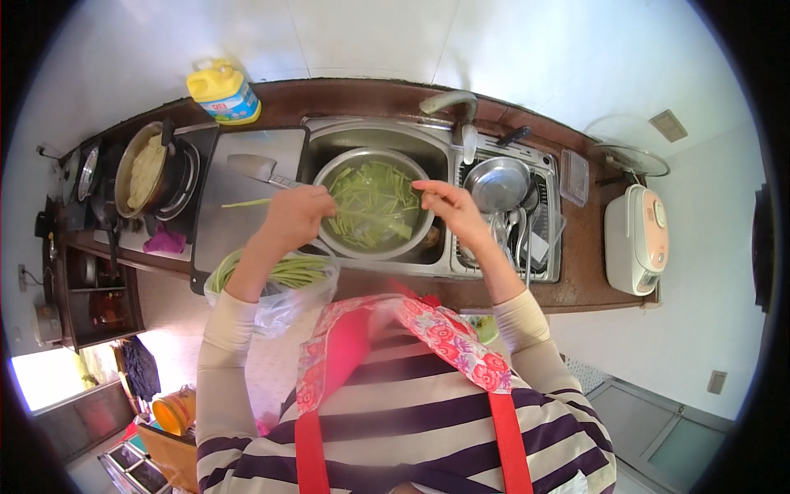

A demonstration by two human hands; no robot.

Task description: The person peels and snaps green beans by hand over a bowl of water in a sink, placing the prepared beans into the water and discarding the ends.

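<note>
A round metal basin (372, 252) sits in the sink, holding water and many cut green bean pieces (370, 200). My left hand (296, 213) is over the basin's left rim with its fingers curled; one long bean (245, 203) sticks out leftward from behind it. Above the right rim is my right hand (453, 207), thumb and forefinger close together; whether it pinches a small piece cannot be told. A plastic bag (271, 302) of whole green beans (296, 272) hangs at the counter's front edge, below my left forearm. A cleaver (253, 167) lies on the metal board (234, 228).
The faucet (449, 100) stands behind the sink. Right of the basin, a rack (543, 272) holds a metal bowl (498, 184) and utensils. A rice cooker (636, 241) is far right. Leftward are a yellow jug (225, 92), a pan (123, 185) on the stove and a purple cloth (165, 239).
</note>
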